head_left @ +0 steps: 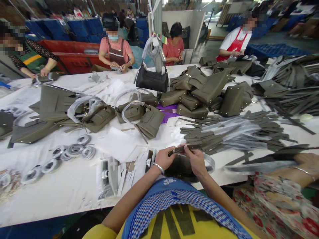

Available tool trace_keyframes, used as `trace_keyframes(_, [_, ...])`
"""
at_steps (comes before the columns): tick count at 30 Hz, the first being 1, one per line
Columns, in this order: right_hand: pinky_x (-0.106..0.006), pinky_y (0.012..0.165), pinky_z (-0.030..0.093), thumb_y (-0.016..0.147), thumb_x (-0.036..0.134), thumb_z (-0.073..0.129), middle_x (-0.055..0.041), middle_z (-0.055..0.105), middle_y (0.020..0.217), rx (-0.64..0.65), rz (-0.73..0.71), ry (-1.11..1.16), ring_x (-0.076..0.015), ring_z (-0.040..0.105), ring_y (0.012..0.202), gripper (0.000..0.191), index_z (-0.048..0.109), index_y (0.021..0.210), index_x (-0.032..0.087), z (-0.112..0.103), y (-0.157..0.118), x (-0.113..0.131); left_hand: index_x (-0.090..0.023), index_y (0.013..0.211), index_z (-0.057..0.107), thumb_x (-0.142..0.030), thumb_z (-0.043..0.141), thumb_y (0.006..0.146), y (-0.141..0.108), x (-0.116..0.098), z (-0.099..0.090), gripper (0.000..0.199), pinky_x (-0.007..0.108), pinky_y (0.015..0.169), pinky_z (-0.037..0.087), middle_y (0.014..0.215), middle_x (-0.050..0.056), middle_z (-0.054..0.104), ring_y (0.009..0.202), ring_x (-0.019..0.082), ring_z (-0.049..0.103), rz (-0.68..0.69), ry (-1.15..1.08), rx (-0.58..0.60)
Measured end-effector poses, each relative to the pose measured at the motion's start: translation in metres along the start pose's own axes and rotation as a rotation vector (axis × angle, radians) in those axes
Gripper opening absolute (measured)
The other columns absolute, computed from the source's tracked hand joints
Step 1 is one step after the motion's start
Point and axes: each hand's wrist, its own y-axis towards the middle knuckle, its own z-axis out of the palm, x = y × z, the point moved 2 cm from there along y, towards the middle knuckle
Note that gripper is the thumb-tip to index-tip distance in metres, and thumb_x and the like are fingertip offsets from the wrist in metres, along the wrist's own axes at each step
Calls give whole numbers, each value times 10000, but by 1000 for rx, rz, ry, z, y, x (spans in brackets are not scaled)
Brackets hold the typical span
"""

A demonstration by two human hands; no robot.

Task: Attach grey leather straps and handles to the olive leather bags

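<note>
My left hand (166,159) and my right hand (195,161) meet close to my body at the table's front edge. Both have their fingers closed on a dark olive strap (184,149), which shows a small metal fitting near its left end. Below the strap, between my wrists, lies an olive handbag (181,166), partly covered by my hands. A ring of clear-wrapped handle (209,162) curves out beside my right wrist. Left of my left hand stands a tape dispenser (150,159).
Olive handbags (149,121) lie across the table, with a black handbag (152,79) hanging at the centre pole. Loose straps (224,132) are heaped to the right. Tape rolls (74,150) and another dispenser (109,176) sit left. A co-worker's arm (296,166) reaches in at right; others work opposite.
</note>
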Motion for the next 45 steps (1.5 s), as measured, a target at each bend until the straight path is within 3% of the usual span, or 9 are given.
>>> trace_keyframes(3, [-359, 725, 575, 761, 426, 661, -53, 721, 895, -50, 128, 331, -215, 681, 810, 263, 656, 885, 194, -2, 3, -2, -258, 1056, 679, -351, 585, 778, 3, 1, -1, 308, 282, 721, 469, 856, 12, 725, 761, 197, 641, 19, -82, 60])
trace_keyframes(6, [-306, 674, 586, 735, 380, 706, -40, 724, 855, -92, 213, 470, -185, 689, 769, 235, 628, 853, 193, -7, 6, -8, -212, 1168, 613, -385, 515, 827, 5, 2, 1, 395, 241, 584, 463, 787, 18, 705, 578, 133, 585, 12, -279, 193])
trace_keyframes(9, [-279, 664, 589, 752, 353, 696, -36, 727, 872, -99, 268, 527, -169, 691, 767, 199, 617, 845, 196, -12, 10, -18, -186, 1240, 553, -411, 430, 876, 6, 4, 3, 445, 208, 510, 436, 789, 32, 692, 534, 103, 549, 8, -424, 283])
trace_keyframes(14, [-243, 681, 586, 795, 310, 652, -18, 725, 873, -102, 339, 620, -142, 684, 767, 111, 627, 802, 202, -12, 13, -29, -180, 1240, 559, -414, 450, 877, 7, 8, 2, 445, 202, 499, 420, 772, 43, 688, 510, 90, 524, 17, -444, 276])
trace_keyframes(23, [-253, 663, 583, 767, 364, 676, -14, 723, 873, -86, 262, 568, -150, 682, 776, 171, 629, 830, 213, -10, 11, -23, -178, 1256, 550, -445, 499, 845, 10, 10, 2, 493, 218, 509, 423, 775, 52, 711, 481, 96, 528, -9, -428, 313])
trace_keyframes(30, [-309, 626, 567, 762, 473, 644, -40, 714, 843, -42, 109, 317, -194, 676, 742, 296, 619, 887, 206, -7, 4, -3, -217, 1231, 577, -425, 495, 831, 13, 12, 0, 458, 235, 547, 454, 759, 29, 725, 473, 117, 568, -38, -312, 357])
trace_keyframes(37, [-336, 707, 487, 819, 463, 543, -53, 693, 809, 78, -181, -483, -225, 622, 764, 289, 681, 878, 215, 5, -6, 20, -252, 1158, 622, -284, 482, 820, 10, 7, 5, 368, 247, 589, 462, 692, -12, 702, 474, 123, 578, -32, -135, 257])
trace_keyframes(42, [-228, 546, 439, 774, 397, 605, -15, 662, 819, -26, -129, -83, -121, 545, 637, 242, 631, 929, 212, -8, 13, 45, -211, 1207, 510, -281, 689, 702, 1, 7, -10, 541, 281, 824, 468, 952, 32, 692, 843, 172, 642, 92, -327, 218])
trace_keyframes(45, [-164, 399, 334, 730, 369, 674, 16, 609, 780, 21, -20, 247, -61, 434, 510, 270, 616, 955, 232, -22, 27, 57, -186, 1103, 559, -297, 703, 698, -3, 16, -18, 443, 276, 754, 491, 1020, 55, 661, 763, 153, 639, 53, -332, 152])
